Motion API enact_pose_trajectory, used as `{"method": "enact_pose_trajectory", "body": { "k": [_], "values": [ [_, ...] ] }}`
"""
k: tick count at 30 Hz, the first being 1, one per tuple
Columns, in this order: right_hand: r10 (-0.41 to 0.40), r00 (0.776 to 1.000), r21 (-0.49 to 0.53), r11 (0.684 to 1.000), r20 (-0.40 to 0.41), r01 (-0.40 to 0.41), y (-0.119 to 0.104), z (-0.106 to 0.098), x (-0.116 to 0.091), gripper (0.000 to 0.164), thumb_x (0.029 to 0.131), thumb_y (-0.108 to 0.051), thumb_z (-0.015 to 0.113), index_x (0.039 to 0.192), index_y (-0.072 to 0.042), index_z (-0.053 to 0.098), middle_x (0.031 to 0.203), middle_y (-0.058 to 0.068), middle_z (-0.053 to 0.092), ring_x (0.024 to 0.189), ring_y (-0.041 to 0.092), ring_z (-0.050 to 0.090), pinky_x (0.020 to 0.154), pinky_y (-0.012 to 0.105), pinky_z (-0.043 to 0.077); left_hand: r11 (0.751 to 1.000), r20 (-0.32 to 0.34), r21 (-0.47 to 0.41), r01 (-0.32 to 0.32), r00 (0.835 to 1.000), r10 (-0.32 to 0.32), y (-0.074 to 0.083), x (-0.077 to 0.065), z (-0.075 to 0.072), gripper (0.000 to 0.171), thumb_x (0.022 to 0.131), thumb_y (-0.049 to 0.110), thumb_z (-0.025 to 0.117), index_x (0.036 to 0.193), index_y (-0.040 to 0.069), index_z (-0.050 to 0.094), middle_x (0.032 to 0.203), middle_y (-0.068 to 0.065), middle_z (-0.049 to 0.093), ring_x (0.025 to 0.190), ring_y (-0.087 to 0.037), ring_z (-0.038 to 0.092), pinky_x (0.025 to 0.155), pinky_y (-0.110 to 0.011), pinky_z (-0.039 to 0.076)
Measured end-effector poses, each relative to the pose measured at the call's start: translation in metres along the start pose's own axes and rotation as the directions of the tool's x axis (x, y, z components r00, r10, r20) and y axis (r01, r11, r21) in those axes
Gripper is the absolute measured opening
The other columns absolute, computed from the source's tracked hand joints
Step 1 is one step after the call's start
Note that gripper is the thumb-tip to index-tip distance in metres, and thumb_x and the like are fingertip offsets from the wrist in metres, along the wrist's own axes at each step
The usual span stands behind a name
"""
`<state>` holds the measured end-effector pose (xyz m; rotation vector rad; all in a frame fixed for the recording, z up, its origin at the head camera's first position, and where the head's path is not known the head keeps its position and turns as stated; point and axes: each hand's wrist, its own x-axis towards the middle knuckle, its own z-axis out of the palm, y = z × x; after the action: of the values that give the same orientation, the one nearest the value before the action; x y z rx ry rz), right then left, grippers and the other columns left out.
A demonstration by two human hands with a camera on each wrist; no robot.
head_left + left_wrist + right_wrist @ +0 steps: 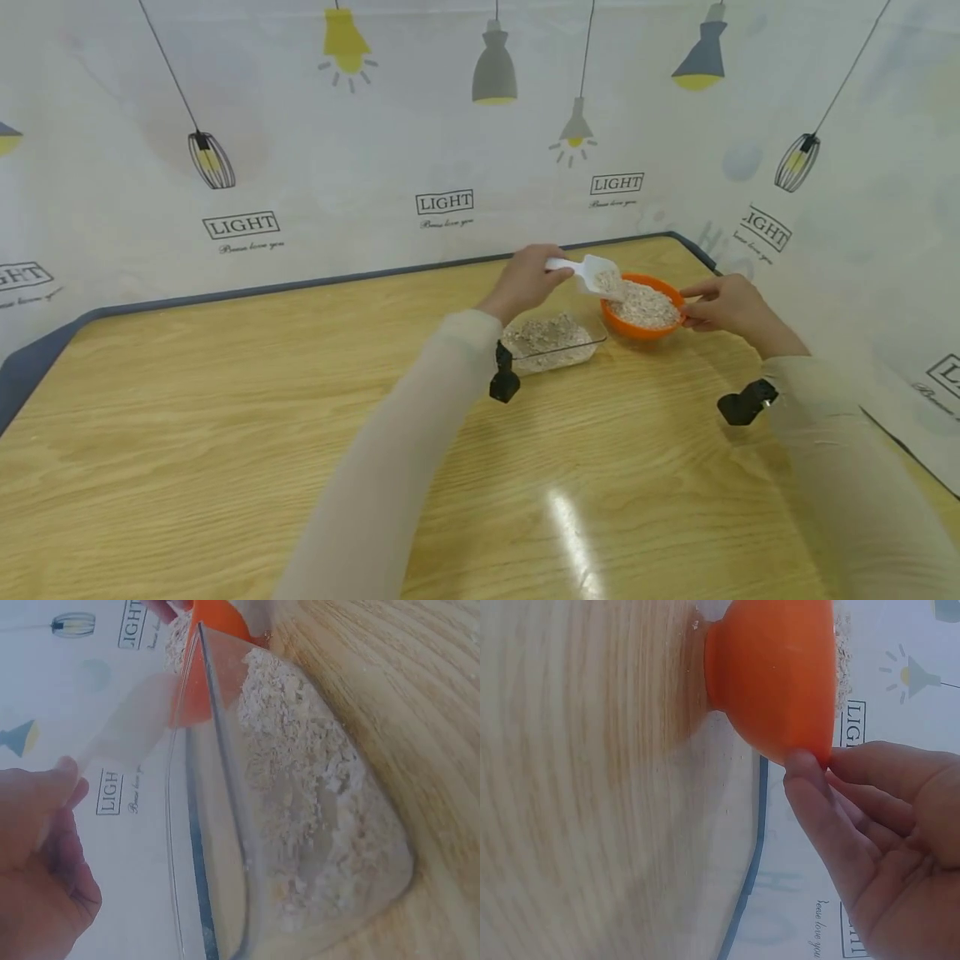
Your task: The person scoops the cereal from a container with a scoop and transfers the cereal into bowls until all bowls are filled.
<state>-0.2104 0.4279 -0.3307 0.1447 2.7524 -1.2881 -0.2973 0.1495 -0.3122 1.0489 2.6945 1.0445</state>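
Note:
My left hand [527, 282] grips the handle of a white scoop [592, 271], whose mouth tilts over the left rim of an orange bowl [640, 332]. Oat flakes [647, 307] heap up to the bowl's rim, and more flakes lie in the scoop. At the bowl's right side my right hand [731, 308] pinches the rim between thumb and fingers; the right wrist view shows the thumb [814, 806] against the outer wall. Below my left wrist stands a clear rectangular container [247, 870], with more flakes [300, 780] along its bottom and sides.
The wooden table [247, 417] has a dark edge strip [315, 287] along the back. Behind it hangs a pale backdrop [360, 150] printed with lamps, and it also runs down the right side. Black wrist cameras [505, 379] sit under both forearms.

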Motion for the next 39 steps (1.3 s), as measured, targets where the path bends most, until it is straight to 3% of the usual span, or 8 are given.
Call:
{"method": "enact_pose_trajectory", "body": {
  "k": [7, 12, 21, 27, 34, 39],
  "values": [
    [-0.013, 1.0, -0.007, 1.0, -0.004, 0.013, 0.003, 0.0, 0.001, 0.042, 0.09, -0.003, 0.054, 0.126, 0.017, 0.043, 0.079, 0.014, 0.067, 0.073, 0.026, 0.067, 0.069, 0.04, 0.053, 0.979, -0.022, 0.2, -0.041, 0.999, 0.046, 0.013, 0.0, 0.001, 0.029, 0.092, 0.025, 0.055, 0.118, 0.012, 0.06, 0.108, -0.002, 0.059, 0.097, -0.015, 0.052, 0.084, -0.027, 0.042],
    [-0.013, 1.0, -0.001, 1.0, -0.012, 0.013, 0.005, 0.001, 0.001, 0.042, 0.09, -0.002, 0.054, 0.126, 0.017, 0.043, 0.079, 0.014, 0.067, 0.073, 0.026, 0.067, 0.069, 0.041, 0.053, 0.964, -0.027, 0.263, -0.045, 0.998, 0.054, 0.017, -0.001, 0.001, 0.03, 0.092, 0.027, 0.056, 0.119, 0.015, 0.06, 0.105, -0.002, 0.056, 0.097, -0.017, 0.049, 0.079, -0.028, 0.043],
    [-0.01, 1.0, -0.01, 1.0, -0.016, 0.01, 0.006, 0.002, 0.0, 0.042, 0.091, -0.004, 0.054, 0.126, 0.016, 0.043, 0.08, 0.014, 0.067, 0.074, 0.027, 0.067, 0.069, 0.04, 0.053, 0.965, -0.073, 0.252, -0.067, 0.993, 0.088, 0.025, -0.004, 0.004, 0.03, 0.093, 0.028, 0.054, 0.12, 0.014, 0.059, 0.096, -0.001, 0.053, 0.089, -0.015, 0.047, 0.069, -0.024, 0.04],
    [-0.008, 1.0, -0.002, 1.0, -0.019, 0.008, 0.004, 0.003, 0.0, 0.042, 0.091, -0.003, 0.054, 0.126, 0.016, 0.043, 0.08, 0.014, 0.067, 0.075, 0.027, 0.066, 0.069, 0.04, 0.053, 0.972, -0.083, 0.214, -0.095, 0.99, 0.115, 0.032, -0.002, 0.011, 0.03, 0.092, 0.028, 0.055, 0.119, 0.014, 0.06, 0.098, -0.001, 0.056, 0.088, -0.015, 0.048, 0.072, -0.025, 0.041],
    [-0.01, 1.0, 0.007, 1.0, -0.019, 0.011, 0.004, 0.003, 0.0, 0.042, 0.091, -0.004, 0.055, 0.126, 0.017, 0.043, 0.081, 0.015, 0.067, 0.071, 0.022, 0.067, 0.067, 0.037, 0.054, 0.961, -0.073, 0.232, -0.149, 0.983, 0.17, 0.037, -0.001, 0.017, 0.03, 0.092, 0.027, 0.056, 0.118, 0.015, 0.061, 0.097, 0.001, 0.058, 0.081, -0.011, 0.047, 0.075, -0.023, 0.039],
    [-0.009, 1.0, 0.022, 1.0, -0.018, 0.009, 0.004, 0.003, -0.001, 0.043, 0.091, -0.005, 0.055, 0.126, 0.017, 0.042, 0.082, 0.014, 0.067, 0.07, 0.019, 0.066, 0.067, 0.037, 0.054, 0.96, -0.062, 0.201, -0.195, 0.975, 0.211, 0.038, -0.001, 0.019, 0.027, 0.092, 0.026, 0.056, 0.117, 0.018, 0.062, 0.09, 0.0, 0.051, 0.077, -0.014, 0.039, 0.065, -0.023, 0.034]
  ]
}}
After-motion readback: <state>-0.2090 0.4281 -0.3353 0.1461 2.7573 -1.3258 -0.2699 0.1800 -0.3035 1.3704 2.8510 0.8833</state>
